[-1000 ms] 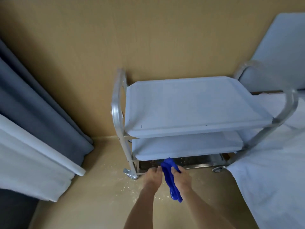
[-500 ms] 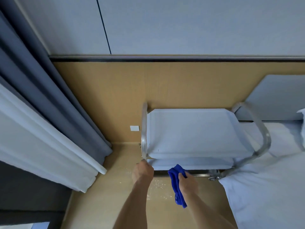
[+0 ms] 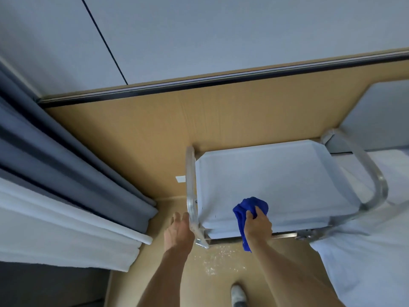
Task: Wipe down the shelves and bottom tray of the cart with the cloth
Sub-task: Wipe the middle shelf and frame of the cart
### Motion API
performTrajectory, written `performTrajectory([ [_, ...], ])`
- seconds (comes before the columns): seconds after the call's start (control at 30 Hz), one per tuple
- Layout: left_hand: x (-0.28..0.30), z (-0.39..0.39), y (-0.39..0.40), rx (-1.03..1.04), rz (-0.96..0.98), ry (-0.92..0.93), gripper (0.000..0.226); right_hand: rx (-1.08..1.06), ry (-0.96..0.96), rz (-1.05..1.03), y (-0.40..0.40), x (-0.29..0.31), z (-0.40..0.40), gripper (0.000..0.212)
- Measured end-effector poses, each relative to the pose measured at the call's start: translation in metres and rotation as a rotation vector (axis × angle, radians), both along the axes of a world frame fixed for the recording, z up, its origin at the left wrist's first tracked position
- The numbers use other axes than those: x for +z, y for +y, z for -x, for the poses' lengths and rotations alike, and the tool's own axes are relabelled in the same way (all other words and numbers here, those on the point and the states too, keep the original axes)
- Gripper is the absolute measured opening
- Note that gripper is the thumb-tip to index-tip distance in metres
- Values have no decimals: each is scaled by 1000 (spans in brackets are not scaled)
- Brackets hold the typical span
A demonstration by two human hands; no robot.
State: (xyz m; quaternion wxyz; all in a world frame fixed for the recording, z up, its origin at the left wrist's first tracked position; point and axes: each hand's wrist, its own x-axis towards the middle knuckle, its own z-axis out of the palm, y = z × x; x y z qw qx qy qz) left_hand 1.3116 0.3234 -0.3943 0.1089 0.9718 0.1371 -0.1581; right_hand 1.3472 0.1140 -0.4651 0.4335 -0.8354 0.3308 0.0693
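Observation:
A metal cart stands against the wooden wall, seen from above. Its pale top shelf [image 3: 276, 180] fills most of the view of it, and only a front strip of the lower levels [image 3: 285, 235] shows beneath. My right hand [image 3: 257, 224] grips a blue cloth [image 3: 249, 207] bunched on the near left part of the top shelf, with one end hanging over the front edge. My left hand [image 3: 178, 231] rests against the cart's left handle bar [image 3: 190, 191], fingers curled toward it.
Grey and white curtains [image 3: 73, 196] hang at the left. A white bed sheet [image 3: 371, 251] lies close on the right, touching the cart's right handle [image 3: 376, 182]. Pale specks [image 3: 219, 260] lie scattered on the wooden floor before the cart. My shoe [image 3: 238, 294] shows at the bottom.
The view has risen from low in front of the cart to above it. My right hand lifted the cloth from the bottom tray level onto the top shelf. My left hand went to the left handle.

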Motion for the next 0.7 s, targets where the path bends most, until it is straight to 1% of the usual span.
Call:
performTrajectory([
  [0.1,-8,-48,8,-6,-108,-55,43,30,1,-9,6,-9,-43,32],
  [0.17,-18,-85,13,-113,-195,-96,50,87,-33,-4,8,-16,-72,37],
  [0.23,-26,-120,10,-209,-207,-76,54,156,-35,11,7,-24,-100,37],
  [0.27,-29,-134,6,-214,-201,-53,52,214,-6,-3,6,-30,-112,32],
  [0.33,-33,-152,2,-183,-192,-3,43,337,163,-35,10,-37,-127,12],
  [0.37,-35,-158,1,-183,-197,20,41,391,267,-29,12,-37,-132,11],
  [0.4,-38,-163,2,-210,-212,43,39,427,330,-14,16,-42,-136,15],
  [0.43,-41,-167,5,-272,-244,71,39,446,386,23,19,-41,-138,12],
  [0.47,-43,-171,10,-351,-286,98,40,473,420,62,23,-43,-140,4],
  [0.53,-46,-180,25,-501,-368,132,43,506,453,163,31,-47,-138,24],
  [0.57,-47,-185,32,-555,-402,136,44,516,460,203,36,-45,-135,30],
  [0.63,-50,-190,42,-637,-426,143,43,538,468,251,47,-47,-126,35],
  [0.7,-51,-193,48,-673,-387,122,36,569,503,247,60,-46,-116,41],
])
